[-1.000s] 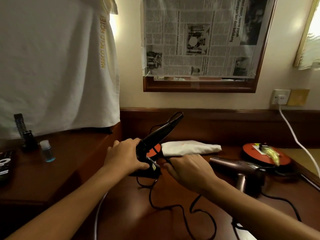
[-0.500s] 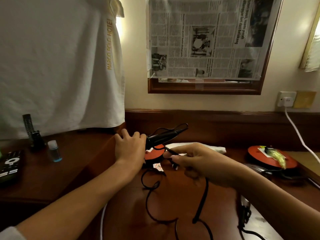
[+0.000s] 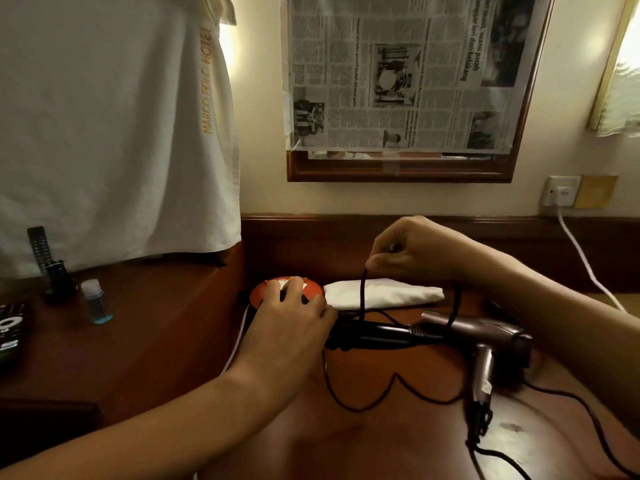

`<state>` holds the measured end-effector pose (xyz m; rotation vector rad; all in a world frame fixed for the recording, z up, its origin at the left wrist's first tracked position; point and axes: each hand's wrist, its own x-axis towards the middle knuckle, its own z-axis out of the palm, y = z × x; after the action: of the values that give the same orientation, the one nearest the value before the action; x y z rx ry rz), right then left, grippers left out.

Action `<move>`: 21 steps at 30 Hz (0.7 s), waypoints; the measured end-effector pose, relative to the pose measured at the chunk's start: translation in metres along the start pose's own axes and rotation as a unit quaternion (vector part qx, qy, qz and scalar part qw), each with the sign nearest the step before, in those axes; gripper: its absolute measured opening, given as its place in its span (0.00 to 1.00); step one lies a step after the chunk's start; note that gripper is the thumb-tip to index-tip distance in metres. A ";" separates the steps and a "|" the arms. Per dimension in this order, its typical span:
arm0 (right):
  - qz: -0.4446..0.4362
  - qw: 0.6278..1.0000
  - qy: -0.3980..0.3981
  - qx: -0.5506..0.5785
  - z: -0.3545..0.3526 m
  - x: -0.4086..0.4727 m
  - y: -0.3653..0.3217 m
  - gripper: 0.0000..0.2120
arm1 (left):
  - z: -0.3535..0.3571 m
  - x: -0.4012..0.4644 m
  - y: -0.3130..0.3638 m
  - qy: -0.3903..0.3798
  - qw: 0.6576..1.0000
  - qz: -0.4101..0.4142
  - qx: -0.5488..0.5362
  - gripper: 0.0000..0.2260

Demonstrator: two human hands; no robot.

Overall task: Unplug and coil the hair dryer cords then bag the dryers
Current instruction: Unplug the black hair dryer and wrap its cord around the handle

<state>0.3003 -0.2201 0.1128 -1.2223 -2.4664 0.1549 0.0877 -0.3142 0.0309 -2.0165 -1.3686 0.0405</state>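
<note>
Wooden tabletop is carrying a black dryer lying beside a bronze dryer. The left hand, palm down, is gripping the black dryer's end. The raised right hand is pinching its cord in curled fingers.

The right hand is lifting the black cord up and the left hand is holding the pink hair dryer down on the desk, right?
Not quite. In the head view the left hand holds down the black hair dryer, not the pink hair dryer, which lies untouched beside it. The right hand does lift the black cord.
</note>
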 end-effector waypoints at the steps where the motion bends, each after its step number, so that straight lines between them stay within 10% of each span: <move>1: 0.005 1.000 -0.019 -0.024 0.000 0.000 0.007 0.09 | 0.000 -0.003 -0.001 0.012 1.000 0.014 -0.010 0.20; 10: -0.141 0.958 0.000 -0.251 0.011 -0.008 0.041 0.21 | 0.006 -0.011 -0.028 0.080 0.993 0.070 -0.046 0.27; 21: -0.033 0.993 0.011 -0.115 0.052 -0.006 0.025 0.11 | 0.016 -0.018 -0.025 0.150 0.959 0.028 -0.240 0.36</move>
<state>0.3014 -0.2057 0.0565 -1.2212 -2.5573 -0.1659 0.0534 -0.3154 0.0266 -2.3314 -1.2041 -0.6028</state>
